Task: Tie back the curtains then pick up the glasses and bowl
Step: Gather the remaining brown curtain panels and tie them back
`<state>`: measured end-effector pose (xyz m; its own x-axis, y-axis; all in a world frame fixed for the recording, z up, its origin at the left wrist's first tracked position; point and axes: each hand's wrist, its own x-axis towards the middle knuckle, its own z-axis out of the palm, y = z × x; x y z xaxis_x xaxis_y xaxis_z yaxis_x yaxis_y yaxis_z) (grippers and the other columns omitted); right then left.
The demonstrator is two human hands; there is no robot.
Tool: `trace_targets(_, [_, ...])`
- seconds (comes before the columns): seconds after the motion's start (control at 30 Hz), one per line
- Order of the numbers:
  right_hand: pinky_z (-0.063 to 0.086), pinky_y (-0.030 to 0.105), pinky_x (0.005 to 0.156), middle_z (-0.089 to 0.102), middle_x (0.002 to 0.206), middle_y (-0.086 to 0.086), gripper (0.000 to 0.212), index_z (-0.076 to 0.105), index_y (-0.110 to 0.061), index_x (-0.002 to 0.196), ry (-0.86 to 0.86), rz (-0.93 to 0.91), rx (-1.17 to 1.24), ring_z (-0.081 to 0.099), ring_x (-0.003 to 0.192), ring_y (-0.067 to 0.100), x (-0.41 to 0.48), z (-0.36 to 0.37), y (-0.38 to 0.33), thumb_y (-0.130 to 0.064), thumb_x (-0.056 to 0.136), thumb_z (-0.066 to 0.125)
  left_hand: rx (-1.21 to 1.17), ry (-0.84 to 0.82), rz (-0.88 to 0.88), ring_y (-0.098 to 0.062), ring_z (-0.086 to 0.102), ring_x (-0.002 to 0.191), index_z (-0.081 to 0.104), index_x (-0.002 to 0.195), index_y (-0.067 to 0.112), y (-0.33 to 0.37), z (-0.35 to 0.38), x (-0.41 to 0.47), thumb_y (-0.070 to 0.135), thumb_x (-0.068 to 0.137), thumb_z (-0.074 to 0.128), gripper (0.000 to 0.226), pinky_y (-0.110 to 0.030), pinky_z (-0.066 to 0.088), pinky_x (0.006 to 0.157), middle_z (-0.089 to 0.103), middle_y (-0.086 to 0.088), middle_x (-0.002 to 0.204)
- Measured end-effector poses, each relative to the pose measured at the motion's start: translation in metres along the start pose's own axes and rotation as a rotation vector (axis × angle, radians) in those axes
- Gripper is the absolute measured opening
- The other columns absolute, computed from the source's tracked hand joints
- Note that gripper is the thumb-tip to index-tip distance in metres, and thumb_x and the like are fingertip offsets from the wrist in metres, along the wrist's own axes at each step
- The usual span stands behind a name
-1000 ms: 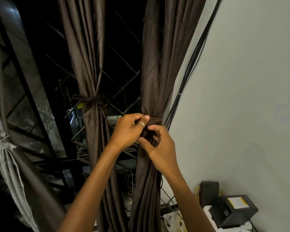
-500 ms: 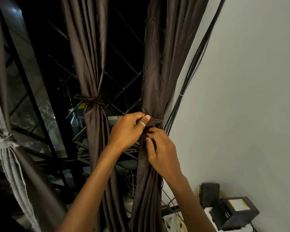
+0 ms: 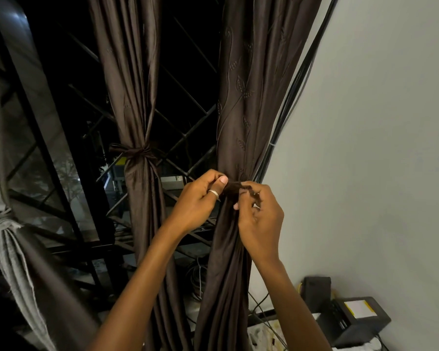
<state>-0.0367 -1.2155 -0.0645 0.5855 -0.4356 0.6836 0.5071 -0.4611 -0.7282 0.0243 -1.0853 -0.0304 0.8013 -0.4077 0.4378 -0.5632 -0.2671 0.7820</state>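
A dark brown curtain (image 3: pixel 241 117) hangs gathered beside the white wall. Around its waist runs a brown tie-back strip (image 3: pixel 232 186). My left hand (image 3: pixel 198 201), with a ring on one finger, pinches one end of the strip between thumb and fingers. My right hand (image 3: pixel 260 219) pinches the other end, just right of the left thumb. A second brown curtain (image 3: pixel 134 97) to the left is tied with a knotted strip (image 3: pixel 137 153). At the far left a grey curtain (image 3: pixel 8 239) is also tied. No glasses or bowl are in view.
A dark window with a metal grille (image 3: pixel 188 138) lies behind the curtains. Black cables (image 3: pixel 292 97) run down the wall edge. A black box (image 3: pixel 355 319) and another dark device (image 3: pixel 316 288) sit low at the right on a surface.
My right hand has risen from under the strip to beside the left thumb and now pinches the strip's end. The left hand has kept its pinch.
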Motion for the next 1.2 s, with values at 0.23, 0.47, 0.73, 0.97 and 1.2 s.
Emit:
trace_targets(0.23, [0.056,0.042,0.061,0.068,0.071,-0.009,0.011,0.052,-0.024,0.109,0.001,-0.061,-0.262,0.067,0.061,0.009,0.021,0.009,0.005,-0.032,0.107,0.045,-0.095,0.118,-0.041,-0.030,0.064,0.077,0.055,0.101,0.022,-0.005,0.009,-0.009,0.038,0.107,0.039,0.024,-0.044,0.052,0.069,0.068,-0.003,0.081])
trace_targets(0.47, [0.050,0.039,0.049,0.061,0.069,-0.002,0.007,0.048,-0.021,0.106,-0.013,-0.346,-0.492,0.058,0.053,0.016,0.036,0.011,-0.001,-0.020,0.103,0.054,-0.089,0.113,-0.027,-0.006,0.068,0.077,0.051,0.094,0.021,-0.004,0.003,-0.010,0.034,0.108,0.038,0.024,-0.024,0.054,0.075,0.071,-0.003,0.081])
trace_targets(0.73, [0.058,0.037,0.063,0.064,0.103,0.007,0.031,0.068,-0.008,0.118,-0.231,-0.416,-0.560,0.064,0.077,0.020,0.033,0.003,0.006,-0.019,0.101,0.045,-0.001,0.103,-0.009,-0.003,0.069,0.078,0.054,0.096,0.019,-0.001,-0.006,-0.010,0.033,0.108,0.040,0.023,-0.020,0.052,0.068,0.072,0.000,0.083])
trace_targets(0.97, [0.053,0.025,0.070,0.040,0.112,0.004,0.027,0.063,-0.009,0.113,-0.395,-0.367,-0.685,0.050,0.086,0.014,0.034,-0.003,0.003,-0.016,0.088,0.071,0.163,0.120,0.070,-0.016,0.068,0.072,0.051,0.095,0.020,0.005,-0.008,-0.004,0.036,0.107,0.039,0.024,-0.044,0.056,0.068,0.068,-0.003,0.079])
trace_targets(1.2, [0.055,0.035,0.076,0.039,0.109,0.006,0.036,0.064,-0.013,0.101,-0.400,-0.288,-0.773,0.046,0.095,0.022,0.038,0.004,0.009,-0.032,0.076,0.081,0.317,0.168,0.171,-0.012,0.062,0.066,0.052,0.096,0.016,0.008,-0.005,-0.002,0.031,0.107,0.040,0.023,-0.039,0.051,0.061,0.062,0.001,0.074])
